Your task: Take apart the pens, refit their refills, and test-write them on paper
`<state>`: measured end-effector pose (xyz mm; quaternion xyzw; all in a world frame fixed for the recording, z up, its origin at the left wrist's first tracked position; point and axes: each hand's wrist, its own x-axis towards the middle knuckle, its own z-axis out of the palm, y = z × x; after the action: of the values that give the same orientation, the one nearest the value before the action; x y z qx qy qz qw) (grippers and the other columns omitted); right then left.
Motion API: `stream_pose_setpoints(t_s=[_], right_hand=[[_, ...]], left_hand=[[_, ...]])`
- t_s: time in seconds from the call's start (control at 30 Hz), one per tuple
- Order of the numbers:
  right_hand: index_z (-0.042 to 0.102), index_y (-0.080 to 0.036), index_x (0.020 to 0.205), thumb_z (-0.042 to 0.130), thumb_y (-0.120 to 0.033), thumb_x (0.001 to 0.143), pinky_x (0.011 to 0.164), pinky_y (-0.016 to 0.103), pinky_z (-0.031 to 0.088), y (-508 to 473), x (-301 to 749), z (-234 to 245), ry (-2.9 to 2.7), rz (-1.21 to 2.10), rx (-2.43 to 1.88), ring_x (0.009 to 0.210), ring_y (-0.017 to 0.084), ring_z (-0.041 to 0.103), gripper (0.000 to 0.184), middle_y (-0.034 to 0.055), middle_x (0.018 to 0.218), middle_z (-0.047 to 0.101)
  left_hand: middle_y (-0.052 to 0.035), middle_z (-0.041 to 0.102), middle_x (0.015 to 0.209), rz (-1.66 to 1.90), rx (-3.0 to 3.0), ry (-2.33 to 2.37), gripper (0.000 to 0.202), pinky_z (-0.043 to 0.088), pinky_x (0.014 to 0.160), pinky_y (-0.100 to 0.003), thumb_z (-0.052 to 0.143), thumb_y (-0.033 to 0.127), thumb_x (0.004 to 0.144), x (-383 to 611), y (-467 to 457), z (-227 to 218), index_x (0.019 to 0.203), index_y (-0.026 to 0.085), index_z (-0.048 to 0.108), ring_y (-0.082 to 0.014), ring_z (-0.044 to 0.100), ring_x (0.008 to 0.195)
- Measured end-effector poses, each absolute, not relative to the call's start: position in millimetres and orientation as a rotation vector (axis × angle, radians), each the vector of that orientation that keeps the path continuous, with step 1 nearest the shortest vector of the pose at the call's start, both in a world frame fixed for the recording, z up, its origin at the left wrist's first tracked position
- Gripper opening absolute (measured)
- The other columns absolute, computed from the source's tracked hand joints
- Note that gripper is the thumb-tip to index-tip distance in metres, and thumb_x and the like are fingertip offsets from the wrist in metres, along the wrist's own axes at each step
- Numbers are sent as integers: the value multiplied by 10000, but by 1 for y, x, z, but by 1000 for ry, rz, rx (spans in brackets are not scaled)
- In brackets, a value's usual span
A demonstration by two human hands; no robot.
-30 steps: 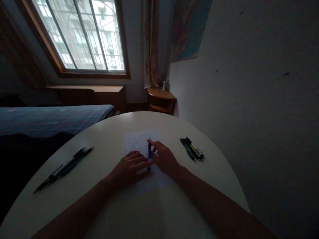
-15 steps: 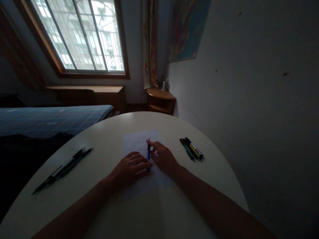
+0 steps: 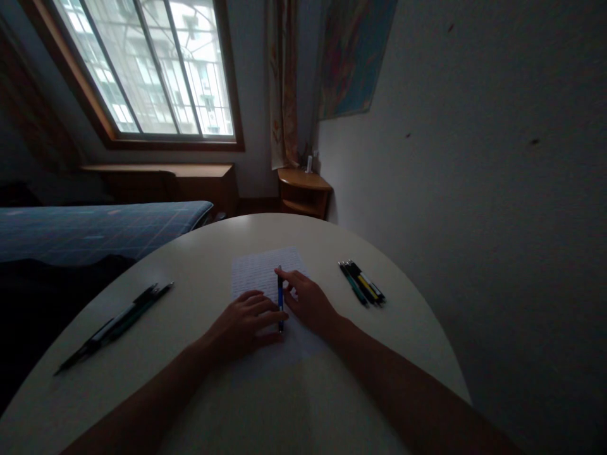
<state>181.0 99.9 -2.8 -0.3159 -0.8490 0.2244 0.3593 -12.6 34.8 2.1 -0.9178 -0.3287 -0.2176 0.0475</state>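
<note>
A blue pen [image 3: 280,297] stands nearly in line with my view over a sheet of handwritten paper [image 3: 253,268]. Its upper end is pinched by my right hand [image 3: 310,300], index finger near the tip and thumb lower down. My left hand [image 3: 249,322] has its fingers at the pen's lower end, the thumb a little apart below it. Both hands are low over the sheet and cover part of its lower half. Whether the pen touches the paper is hard to tell.
Several pens, dark and green [image 3: 363,283], lie side by side on the right of the round white table [image 3: 284,230]. More pens [image 3: 116,325] lie at the left. A bed [image 3: 95,227] is beyond the left edge, a wall [image 3: 450,208] at the right.
My left thumb has moved slightly down, away from the pen's lower end. The right hand keeps its pinch. The whole view has shifted a little.
</note>
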Motion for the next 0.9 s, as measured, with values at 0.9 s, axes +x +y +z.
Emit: stream_pose_setpoints(t_s=[0.9], right_hand=[[513, -219, 1343, 515, -30, 833, 880, 322, 490, 99, 181, -2, -2219, 550, -787, 889, 137, 594, 544, 56, 1057, 638]], left_hand=[[-22, 672, 983, -617, -2774, -989, 215, 449, 934, -407, 551, 369, 936, -12, 35, -2, 1108, 257, 616, -184, 617, 938]])
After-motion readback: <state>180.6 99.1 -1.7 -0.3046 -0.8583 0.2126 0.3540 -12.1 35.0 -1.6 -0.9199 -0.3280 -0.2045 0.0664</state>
